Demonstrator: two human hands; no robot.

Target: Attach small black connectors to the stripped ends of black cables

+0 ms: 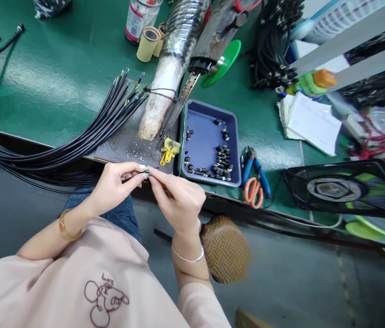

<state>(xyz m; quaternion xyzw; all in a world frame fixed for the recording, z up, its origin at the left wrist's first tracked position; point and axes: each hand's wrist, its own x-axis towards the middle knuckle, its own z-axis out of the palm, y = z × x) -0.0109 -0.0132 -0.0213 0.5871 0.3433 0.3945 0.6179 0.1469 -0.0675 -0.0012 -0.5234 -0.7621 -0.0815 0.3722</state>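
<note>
Pinching tiny coloured wires (147,171) between our left hand (119,184) and right hand (180,196), we have both grips closed, each equally near. We cannot tell which way the wires point. Past our right hand sits a blue tray (202,136).

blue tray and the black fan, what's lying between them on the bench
In the head view, blue-handled pliers and an orange-handled tool lie between the blue tray and the black fan.

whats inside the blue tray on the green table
The blue tray holds small black parts, mostly bunched toward its near right corner, others scattered. Anything beneath the bunched ones is covered.
</note>
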